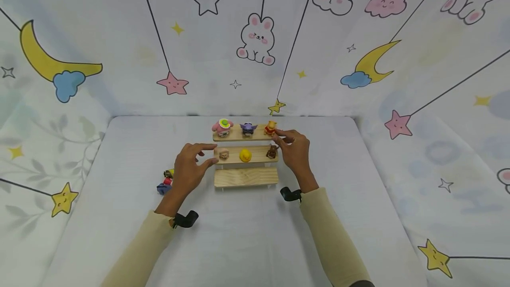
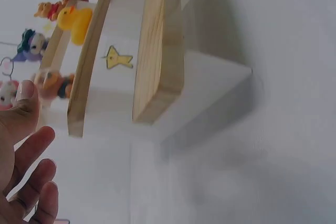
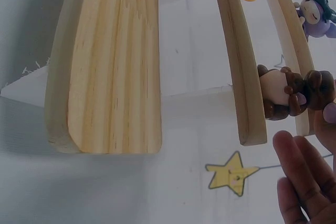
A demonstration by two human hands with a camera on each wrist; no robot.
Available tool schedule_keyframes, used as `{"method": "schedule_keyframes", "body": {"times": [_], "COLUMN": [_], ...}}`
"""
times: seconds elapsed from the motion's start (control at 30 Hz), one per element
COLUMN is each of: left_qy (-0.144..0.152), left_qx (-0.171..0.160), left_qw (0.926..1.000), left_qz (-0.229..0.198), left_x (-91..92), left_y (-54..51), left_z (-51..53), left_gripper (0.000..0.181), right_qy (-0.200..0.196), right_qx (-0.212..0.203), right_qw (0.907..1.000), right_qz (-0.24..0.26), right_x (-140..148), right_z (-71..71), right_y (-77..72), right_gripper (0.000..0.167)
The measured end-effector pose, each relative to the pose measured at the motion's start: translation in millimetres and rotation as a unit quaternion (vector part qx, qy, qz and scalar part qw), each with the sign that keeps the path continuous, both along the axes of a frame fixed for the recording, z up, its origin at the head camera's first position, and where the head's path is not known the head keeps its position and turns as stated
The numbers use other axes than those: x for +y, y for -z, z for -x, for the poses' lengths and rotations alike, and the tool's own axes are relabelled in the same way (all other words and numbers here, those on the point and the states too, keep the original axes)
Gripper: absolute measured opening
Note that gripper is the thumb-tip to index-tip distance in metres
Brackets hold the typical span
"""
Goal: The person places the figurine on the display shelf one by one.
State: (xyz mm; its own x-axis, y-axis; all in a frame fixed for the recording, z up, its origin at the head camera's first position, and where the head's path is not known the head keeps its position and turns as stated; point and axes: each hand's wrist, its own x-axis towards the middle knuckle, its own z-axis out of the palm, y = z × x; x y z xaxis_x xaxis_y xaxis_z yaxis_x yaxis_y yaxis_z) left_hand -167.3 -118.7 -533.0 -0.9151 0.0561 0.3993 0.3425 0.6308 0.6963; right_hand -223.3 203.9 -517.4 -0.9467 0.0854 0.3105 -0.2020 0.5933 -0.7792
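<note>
A small three-step wooden shelf [image 1: 245, 177] holds toy figurines on its upper two steps. My left hand [image 1: 189, 167] is at the left end of the middle step, thumb and index finger apart, beside a tan bear figurine [image 2: 50, 83]. A yellow duck [image 1: 245, 155] sits mid-step, and a brown bear figurine [image 3: 286, 92] at its right end. My right hand [image 1: 294, 149] has its fingertips at the right end of the top step, close to a Winnie the Pooh figurine [image 1: 270, 128]. Whether they pinch it is unclear.
On the top step also stand a pink figurine [image 1: 222, 128] and a purple figurine [image 1: 248, 129]. Several more figurines [image 1: 165, 183] lie on the white table [image 1: 255, 234] left of the shelf, partly behind my left wrist. A patterned backdrop [image 1: 223, 52] rises behind.
</note>
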Motion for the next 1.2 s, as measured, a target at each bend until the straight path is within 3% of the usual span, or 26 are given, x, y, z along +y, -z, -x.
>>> {"method": "schedule_keyframes", "body": {"times": [0.23, 0.5, 0.7, 0.97, 1.2], "left_qy": [-0.026, -0.063, -0.071, -0.043, -0.026], "left_qx": [0.007, -0.016, -0.079, -0.179, -0.202], "left_qw": [0.9995, 0.9972, 0.9899, 0.9739, 0.9689], "left_qz": [0.017, 0.037, 0.094, 0.133, 0.14], "left_x": [-34.5, -77.8, -98.1, -109.5, -113.1], "left_y": [1.5, 16.1, 27.6, 35.3, 40.1], "left_z": [-9.1, -15.6, -16.8, -11.7, -5.1], "left_gripper": [0.046, 0.042, 0.032, 0.022, 0.023], "right_qy": [0.001, 0.0, -0.002, 0.001, 0.001], "right_qx": [-0.001, -0.004, -0.004, -0.008, -0.01], "right_qw": [1.0, 1.0, 1.0, 1.0, 0.9999], "right_qz": [0.001, 0.001, 0.005, 0.001, 0.002], "right_x": [0.1, 0.1, 0.3, 0.8, 0.7], "right_z": [-0.3, -0.4, -1.2, -1.4, -0.8], "right_y": [-0.6, -0.9, 0.2, 1.5, 1.8], "right_gripper": [0.038, 0.036, 0.037, 0.037, 0.037]}}
